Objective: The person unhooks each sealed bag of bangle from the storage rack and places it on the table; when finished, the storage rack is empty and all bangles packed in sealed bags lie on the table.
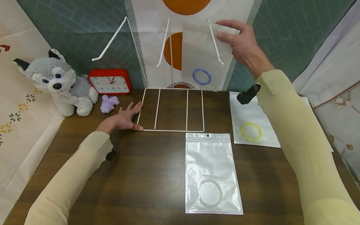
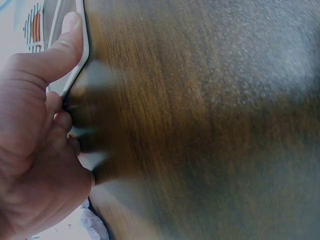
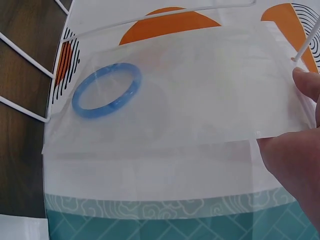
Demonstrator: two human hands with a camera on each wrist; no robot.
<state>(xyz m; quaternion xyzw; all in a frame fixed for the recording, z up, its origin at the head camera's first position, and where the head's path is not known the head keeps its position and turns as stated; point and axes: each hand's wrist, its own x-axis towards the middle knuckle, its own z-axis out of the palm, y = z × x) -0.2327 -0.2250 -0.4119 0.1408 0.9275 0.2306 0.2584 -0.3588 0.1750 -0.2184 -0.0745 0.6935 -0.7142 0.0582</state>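
Observation:
My right hand (image 1: 245, 45) pinches the top corner of a translucent pouch (image 1: 194, 50) between thumb and fingers. A blue ring (image 3: 136, 84) shows through the pouch's lower part. The pouch hangs upright at the right prong (image 1: 216, 42) of a white wire rack (image 1: 170, 130); whether the prong passes through it I cannot tell. With fingers spread, my left hand (image 1: 124, 120) rests at the left side of the rack's base, thumb at the front corner. In the left wrist view that thumb (image 2: 62, 50) lies against the wire.
A silver pouch (image 1: 208, 156) with a pale ring lies in front of the rack. Another pouch (image 1: 241, 111), with a yellow ring (image 1: 260, 132), lies to the right under my forearm. A plush husky (image 1: 59, 81), red clock (image 1: 126, 79) and small purple toy (image 1: 108, 104) stand left.

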